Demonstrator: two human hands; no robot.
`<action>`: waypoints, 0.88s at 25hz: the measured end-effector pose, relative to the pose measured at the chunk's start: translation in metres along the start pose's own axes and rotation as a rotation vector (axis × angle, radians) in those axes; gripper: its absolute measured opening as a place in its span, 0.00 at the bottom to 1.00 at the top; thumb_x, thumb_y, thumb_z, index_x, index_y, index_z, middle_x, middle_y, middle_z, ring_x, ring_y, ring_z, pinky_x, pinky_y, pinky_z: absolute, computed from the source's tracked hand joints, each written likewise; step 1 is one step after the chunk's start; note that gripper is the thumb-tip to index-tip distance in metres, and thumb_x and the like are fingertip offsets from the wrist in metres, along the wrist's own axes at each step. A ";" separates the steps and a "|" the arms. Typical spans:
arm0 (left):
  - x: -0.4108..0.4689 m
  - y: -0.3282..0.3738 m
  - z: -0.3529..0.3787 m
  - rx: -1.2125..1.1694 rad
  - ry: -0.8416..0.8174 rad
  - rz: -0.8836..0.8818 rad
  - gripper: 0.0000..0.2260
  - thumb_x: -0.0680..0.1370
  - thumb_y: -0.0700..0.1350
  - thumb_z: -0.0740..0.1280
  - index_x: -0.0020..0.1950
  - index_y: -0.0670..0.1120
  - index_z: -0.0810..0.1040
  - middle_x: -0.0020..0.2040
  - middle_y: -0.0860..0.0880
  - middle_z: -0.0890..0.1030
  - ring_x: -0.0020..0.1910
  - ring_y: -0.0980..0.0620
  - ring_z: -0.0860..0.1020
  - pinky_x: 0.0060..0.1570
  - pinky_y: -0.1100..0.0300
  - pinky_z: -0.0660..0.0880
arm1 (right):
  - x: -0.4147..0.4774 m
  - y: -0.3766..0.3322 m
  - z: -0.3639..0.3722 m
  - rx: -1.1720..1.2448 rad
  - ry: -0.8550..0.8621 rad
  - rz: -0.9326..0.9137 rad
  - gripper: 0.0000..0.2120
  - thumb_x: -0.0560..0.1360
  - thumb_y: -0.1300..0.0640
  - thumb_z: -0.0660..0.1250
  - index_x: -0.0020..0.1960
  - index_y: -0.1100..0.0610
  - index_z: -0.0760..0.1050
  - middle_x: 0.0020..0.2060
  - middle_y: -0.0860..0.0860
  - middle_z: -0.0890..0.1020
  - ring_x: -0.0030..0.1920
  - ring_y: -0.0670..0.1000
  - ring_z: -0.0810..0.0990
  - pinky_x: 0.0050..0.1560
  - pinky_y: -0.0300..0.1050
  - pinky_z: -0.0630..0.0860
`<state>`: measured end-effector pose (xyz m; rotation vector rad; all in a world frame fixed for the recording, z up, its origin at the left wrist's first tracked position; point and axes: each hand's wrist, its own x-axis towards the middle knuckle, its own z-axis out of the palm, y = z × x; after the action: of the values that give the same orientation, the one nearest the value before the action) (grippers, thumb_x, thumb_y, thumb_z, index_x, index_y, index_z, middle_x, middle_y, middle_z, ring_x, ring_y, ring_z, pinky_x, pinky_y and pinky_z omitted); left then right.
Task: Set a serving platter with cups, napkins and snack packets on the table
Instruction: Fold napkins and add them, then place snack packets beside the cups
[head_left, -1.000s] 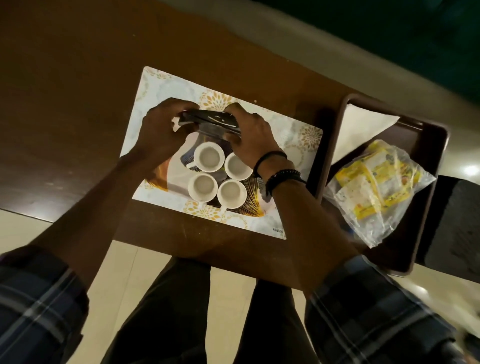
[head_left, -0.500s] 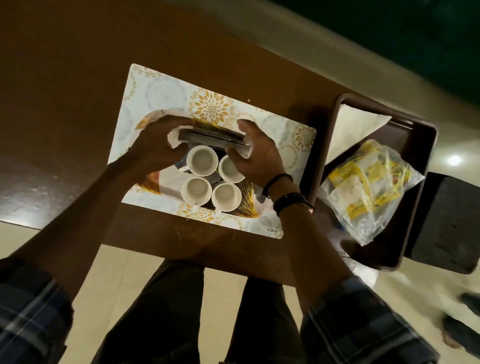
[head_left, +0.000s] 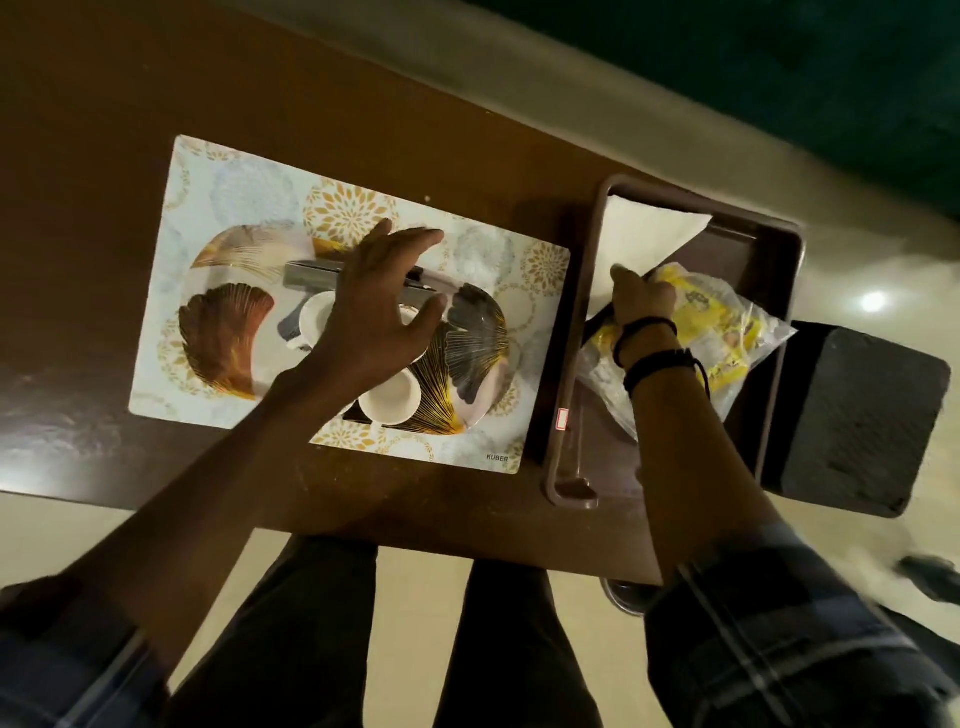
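A round platter with a leaf pattern lies on a floral placemat. Several white cups stand on it, next to a dark oblong holder at its far side. My left hand hovers over the cups and holder with fingers spread, hiding some cups. My right hand is inside the brown tray, fingers curled where a white napkin meets a clear bag of yellow snack packets. Which of the two it grips is hidden.
The brown table ends just in front of my legs, and the tray overhangs that near edge. A dark seat stands right of the tray. The floor is pale tile.
Both hands let go of the dark holder, which now rests on the platter. My right hand moved right into the tray. My left hand opened and stays over the cups.
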<state>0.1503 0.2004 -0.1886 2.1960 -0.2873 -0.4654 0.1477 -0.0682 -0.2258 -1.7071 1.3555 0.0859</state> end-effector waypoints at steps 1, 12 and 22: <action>-0.001 0.003 0.005 0.014 0.013 0.011 0.23 0.75 0.43 0.67 0.70 0.43 0.69 0.70 0.45 0.71 0.75 0.44 0.59 0.73 0.48 0.58 | 0.003 -0.001 0.002 0.017 0.000 0.002 0.22 0.75 0.62 0.68 0.67 0.67 0.71 0.64 0.60 0.78 0.64 0.58 0.76 0.61 0.47 0.74; -0.048 0.024 0.004 0.044 0.093 0.026 0.20 0.74 0.37 0.70 0.65 0.39 0.74 0.65 0.42 0.75 0.69 0.43 0.69 0.70 0.53 0.62 | 0.019 -0.007 0.005 0.293 -0.113 0.252 0.21 0.77 0.60 0.66 0.69 0.64 0.69 0.67 0.56 0.75 0.64 0.58 0.76 0.60 0.49 0.73; -0.088 0.050 -0.007 -0.296 0.057 -0.222 0.17 0.76 0.41 0.69 0.64 0.47 0.74 0.60 0.52 0.79 0.60 0.57 0.75 0.55 0.74 0.69 | -0.083 -0.022 -0.046 0.654 -0.295 0.207 0.13 0.76 0.67 0.66 0.60 0.62 0.75 0.61 0.59 0.79 0.52 0.55 0.79 0.48 0.49 0.79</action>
<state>0.0714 0.2064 -0.1244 1.9539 0.0560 -0.5295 0.1111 -0.0393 -0.1400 -0.9651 1.1636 0.0073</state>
